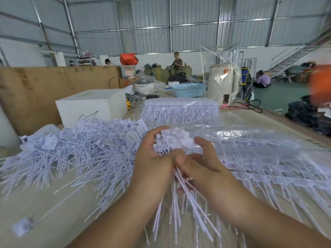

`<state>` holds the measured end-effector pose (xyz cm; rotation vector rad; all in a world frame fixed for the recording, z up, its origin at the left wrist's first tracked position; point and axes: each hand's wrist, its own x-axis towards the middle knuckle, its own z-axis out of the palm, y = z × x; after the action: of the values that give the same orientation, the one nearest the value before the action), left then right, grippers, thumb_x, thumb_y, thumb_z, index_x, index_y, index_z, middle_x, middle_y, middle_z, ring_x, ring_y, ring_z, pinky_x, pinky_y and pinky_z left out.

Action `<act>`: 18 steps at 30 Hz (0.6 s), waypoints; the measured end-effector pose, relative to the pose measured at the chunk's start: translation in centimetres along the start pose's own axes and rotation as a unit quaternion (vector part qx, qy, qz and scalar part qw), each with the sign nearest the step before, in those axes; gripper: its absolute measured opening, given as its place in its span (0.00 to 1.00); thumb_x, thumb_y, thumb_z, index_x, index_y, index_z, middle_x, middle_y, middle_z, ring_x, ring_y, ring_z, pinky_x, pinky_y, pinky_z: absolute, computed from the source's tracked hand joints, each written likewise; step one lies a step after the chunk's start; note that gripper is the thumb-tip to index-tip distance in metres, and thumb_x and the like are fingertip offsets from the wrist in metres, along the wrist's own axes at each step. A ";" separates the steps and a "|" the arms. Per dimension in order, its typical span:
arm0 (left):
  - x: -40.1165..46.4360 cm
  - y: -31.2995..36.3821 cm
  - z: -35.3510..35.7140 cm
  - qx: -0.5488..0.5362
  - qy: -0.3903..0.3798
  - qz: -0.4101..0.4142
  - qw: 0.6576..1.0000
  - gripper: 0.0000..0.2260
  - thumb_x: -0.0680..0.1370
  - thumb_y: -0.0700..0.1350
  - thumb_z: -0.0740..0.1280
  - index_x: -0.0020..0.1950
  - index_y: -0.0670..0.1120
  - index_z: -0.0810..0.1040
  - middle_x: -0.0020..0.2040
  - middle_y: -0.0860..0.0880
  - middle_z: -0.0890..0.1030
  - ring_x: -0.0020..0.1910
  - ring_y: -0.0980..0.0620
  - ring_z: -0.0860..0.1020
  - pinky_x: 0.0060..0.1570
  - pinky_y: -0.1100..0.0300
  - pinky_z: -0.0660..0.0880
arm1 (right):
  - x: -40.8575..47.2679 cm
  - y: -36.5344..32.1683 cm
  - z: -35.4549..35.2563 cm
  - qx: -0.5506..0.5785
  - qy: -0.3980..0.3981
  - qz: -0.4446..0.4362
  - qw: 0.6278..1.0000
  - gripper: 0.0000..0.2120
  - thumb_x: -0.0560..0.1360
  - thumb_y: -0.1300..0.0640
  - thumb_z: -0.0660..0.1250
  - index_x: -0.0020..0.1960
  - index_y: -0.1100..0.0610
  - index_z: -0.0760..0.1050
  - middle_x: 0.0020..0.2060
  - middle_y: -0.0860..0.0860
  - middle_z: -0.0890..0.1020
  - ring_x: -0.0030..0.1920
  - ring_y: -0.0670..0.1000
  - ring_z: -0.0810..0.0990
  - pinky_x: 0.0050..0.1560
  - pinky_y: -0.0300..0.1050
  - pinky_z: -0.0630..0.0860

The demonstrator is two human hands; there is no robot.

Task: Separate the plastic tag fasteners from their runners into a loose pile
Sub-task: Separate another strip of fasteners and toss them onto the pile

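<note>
Beside the sprawling loose pile of pale lilac plastic tag fasteners (75, 149) on the table, left hand (154, 158) and right hand (200, 165) curl round a bunch of fasteners (172, 142) – light, springy, slippery-looking – best gripped near the heads.

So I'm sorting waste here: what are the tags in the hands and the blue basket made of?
The tags look like matte white moulded plastic: thin bendy tails, flat heads. The blue basket seems rigid plastic too, with a moulded lattice wall.

A loose pile (75, 149) lies left of the bagged fasteners (259, 158) (a box (91, 106) stands behind the pile).
</note>
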<state>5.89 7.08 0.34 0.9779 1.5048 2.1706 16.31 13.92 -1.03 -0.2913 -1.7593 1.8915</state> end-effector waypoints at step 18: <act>0.1 0.0 -0.4 0.093 0.025 0.054 0.994 0.30 0.71 0.43 0.77 0.64 0.68 0.69 0.52 0.60 0.81 0.51 0.54 0.82 0.55 0.51 0.79 | -0.8 -0.6 0.7 -0.125 -0.164 0.077 0.975 0.10 0.71 0.54 0.67 0.34 0.56 0.74 0.23 0.53 0.72 0.19 0.50 0.66 0.26 0.43 0.65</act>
<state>5.51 6.90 0.27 1.0964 1.7401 2.1729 16.78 12.91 -0.55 -0.2201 -2.2629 1.9074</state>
